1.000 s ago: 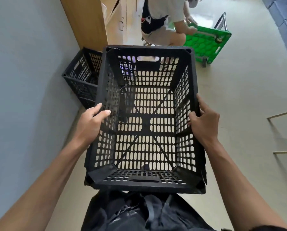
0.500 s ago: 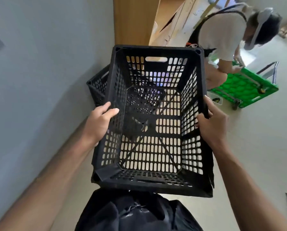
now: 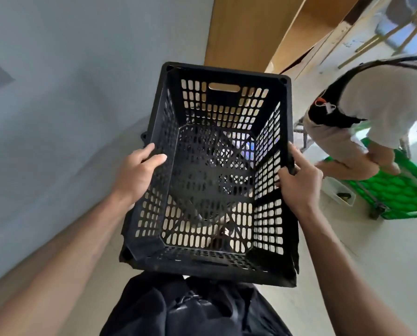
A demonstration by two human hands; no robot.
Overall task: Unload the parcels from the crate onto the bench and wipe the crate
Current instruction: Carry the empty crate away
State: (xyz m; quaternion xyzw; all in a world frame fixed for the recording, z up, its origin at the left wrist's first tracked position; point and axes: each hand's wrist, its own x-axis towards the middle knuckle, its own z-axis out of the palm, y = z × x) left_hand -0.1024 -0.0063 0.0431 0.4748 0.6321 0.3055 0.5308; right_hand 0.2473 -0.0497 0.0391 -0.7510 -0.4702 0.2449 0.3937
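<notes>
- Risk: I think the crate (image 3: 214, 170) could slip or twist out of my grip. I hold only the long side rims at mid-length, and the slotted plastic gives little to grab.
- Risk: carrying it blind to the floor, I could bump the person (image 3: 362, 112) bent over the green cart (image 3: 396, 202), just right of the crate.
- My left hand (image 3: 137, 174) grips the crate's left rim, thumb over the top.
- My right hand (image 3: 299, 180) grips the crate's right rim, fingers curled round it.
- Crate: black, slotted, no parcels inside, held in the air in front of me, wall to its left.
</notes>
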